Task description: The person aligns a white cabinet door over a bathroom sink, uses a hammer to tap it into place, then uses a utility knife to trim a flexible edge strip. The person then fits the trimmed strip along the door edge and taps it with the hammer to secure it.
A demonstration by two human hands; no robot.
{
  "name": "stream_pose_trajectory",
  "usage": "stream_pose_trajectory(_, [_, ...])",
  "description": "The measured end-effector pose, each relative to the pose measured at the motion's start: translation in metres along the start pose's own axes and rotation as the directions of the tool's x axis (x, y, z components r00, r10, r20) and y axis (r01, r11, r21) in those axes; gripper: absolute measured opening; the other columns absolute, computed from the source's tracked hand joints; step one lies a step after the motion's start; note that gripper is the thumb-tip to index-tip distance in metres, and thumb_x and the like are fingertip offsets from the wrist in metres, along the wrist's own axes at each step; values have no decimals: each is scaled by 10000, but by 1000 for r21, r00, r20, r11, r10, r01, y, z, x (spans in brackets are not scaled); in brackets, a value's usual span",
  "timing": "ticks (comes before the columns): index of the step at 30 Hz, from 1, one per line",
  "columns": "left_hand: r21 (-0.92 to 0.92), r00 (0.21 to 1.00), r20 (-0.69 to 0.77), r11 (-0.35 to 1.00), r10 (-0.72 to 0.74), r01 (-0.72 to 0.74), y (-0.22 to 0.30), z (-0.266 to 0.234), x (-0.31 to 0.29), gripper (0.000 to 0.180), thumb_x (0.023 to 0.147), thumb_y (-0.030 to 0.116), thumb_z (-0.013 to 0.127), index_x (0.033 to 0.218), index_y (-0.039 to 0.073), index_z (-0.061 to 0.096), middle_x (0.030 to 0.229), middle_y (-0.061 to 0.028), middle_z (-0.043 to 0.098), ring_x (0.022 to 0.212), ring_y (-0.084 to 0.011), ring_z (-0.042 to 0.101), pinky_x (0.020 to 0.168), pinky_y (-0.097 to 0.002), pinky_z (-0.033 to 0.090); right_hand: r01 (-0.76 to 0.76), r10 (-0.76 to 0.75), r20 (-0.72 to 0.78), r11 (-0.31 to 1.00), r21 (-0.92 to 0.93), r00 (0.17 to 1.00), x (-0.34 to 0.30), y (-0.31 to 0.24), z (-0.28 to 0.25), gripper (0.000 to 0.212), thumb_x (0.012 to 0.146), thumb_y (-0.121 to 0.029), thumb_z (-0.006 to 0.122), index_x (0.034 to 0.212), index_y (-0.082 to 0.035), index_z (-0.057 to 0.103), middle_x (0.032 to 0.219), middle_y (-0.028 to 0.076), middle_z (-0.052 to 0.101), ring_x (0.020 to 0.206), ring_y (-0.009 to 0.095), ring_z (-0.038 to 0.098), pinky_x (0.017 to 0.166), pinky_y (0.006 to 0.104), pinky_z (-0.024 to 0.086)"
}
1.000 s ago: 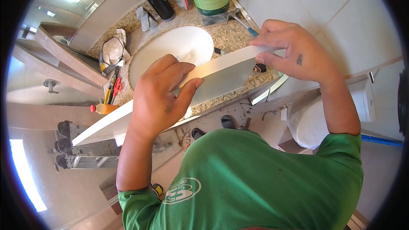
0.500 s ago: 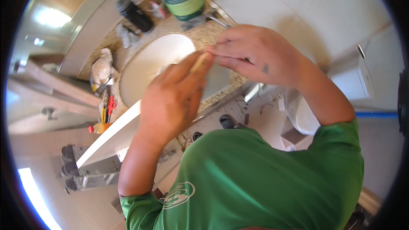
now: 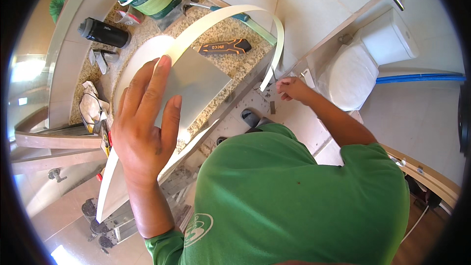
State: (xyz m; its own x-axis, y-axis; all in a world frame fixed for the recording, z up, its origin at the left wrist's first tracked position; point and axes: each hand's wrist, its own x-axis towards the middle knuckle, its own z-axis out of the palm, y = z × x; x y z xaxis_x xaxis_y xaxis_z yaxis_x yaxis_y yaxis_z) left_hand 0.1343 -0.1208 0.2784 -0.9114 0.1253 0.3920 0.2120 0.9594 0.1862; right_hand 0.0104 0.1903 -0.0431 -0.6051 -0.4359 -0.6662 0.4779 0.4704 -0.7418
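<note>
A long white flexible strip (image 3: pixel 211 22) arcs over the counter. It runs from the lower left, under my left hand (image 3: pixel 144 113), and loops down on the right. My left hand is open, its fingers stretched along the strip. Just beside the strip's hanging end is my right hand (image 3: pixel 293 90), with its fingers curled closed. A thin dark line shows at its fingertips, but what it holds is too small to name. Under the strip, a flat grey panel (image 3: pixel 198 81) lies partly over the white oval sink (image 3: pixel 130 64).
On the granite counter lie an orange-and-black utility knife (image 3: pixel 224 47) and a hammer (image 3: pixel 189 3). Behind stand a green bucket (image 3: pixel 157 0) and a black bottle (image 3: pixel 105 33). A toilet (image 3: pixel 351 71) stands at the right. Debris litters the floor beside the slippers (image 3: pixel 250 117).
My hands, close together before, have moved apart. The left has shifted left and spread its fingers; the right has dropped lower. The strip's loop now shows fully.
</note>
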Motion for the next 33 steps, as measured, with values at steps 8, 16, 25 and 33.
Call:
stream_pose_trajectory(8, [-7,1000,2,1000,7,-7,0,3,-3,531,902,78,724,1431,92,672,1316,-146,702,1054,-342,697,905,-416,555,11,81,-501,984,178,862,91,77,61,478,1013,-218,660,1409,-7,496,750,162,703,565,264,703,515,420,550])
stream_pose_trajectory(16, [-44,998,61,998,-34,36,2,0,-2,490,968,45,691,1454,16,639,1344,-222,683,1215,-370,684,1027,-413,529,25,-87,-343,983,-182,935,92,172,62,188,984,-191,624,950,-10,662,824,237,716,724,414,724,691,527,565])
stream_pose_trajectory(25, [-28,997,56,998,-55,57,3,1,-1,493,961,36,695,1450,14,643,1353,-217,680,1226,-349,683,1033,-404,524,-453,433,-190,656,-604,881,20,245,23,218,911,-137,668,1097,-32,715,1059,238,748,973,417,733,899,549,566])
stream_pose_trajectory(33, [-40,997,54,998,-46,48,5,1,-4,503,956,43,699,1455,7,637,1369,-222,671,1243,-355,673,1045,-410,516,114,-125,-168,991,-72,978,73,160,34,1195,749,-363,971,1671,-32,285,1667,172,435,1461,277,481,1097,496,471])
